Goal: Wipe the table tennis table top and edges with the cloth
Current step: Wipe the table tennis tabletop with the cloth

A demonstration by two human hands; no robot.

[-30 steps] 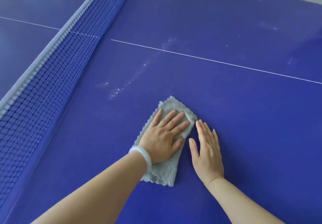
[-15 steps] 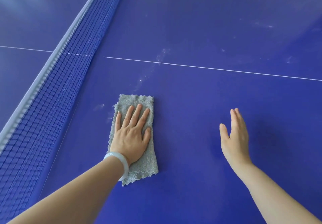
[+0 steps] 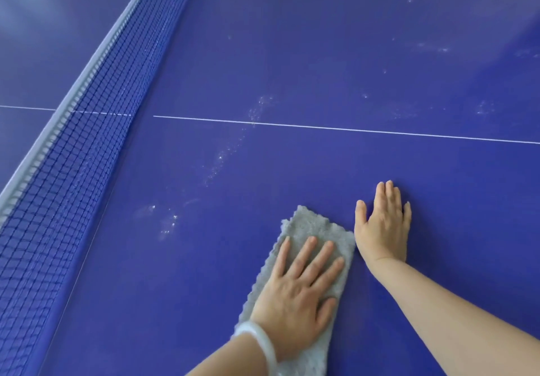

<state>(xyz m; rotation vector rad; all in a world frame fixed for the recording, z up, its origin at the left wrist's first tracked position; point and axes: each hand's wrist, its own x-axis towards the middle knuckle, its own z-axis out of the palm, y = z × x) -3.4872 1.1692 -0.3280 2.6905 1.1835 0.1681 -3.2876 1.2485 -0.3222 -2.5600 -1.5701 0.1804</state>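
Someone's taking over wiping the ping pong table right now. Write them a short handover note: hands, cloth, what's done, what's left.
Left hand: flat, fingers spread, pressing the cloth onto the table.
Right hand: flat on the bare table just right of the cloth, holding nothing.
Done: the patch around the hands looks free of marks.
Left: white dust specks between cloth and net, a streak running up to the white line, and more specks beyond it. Edges are probably still to do; this view cannot confirm.
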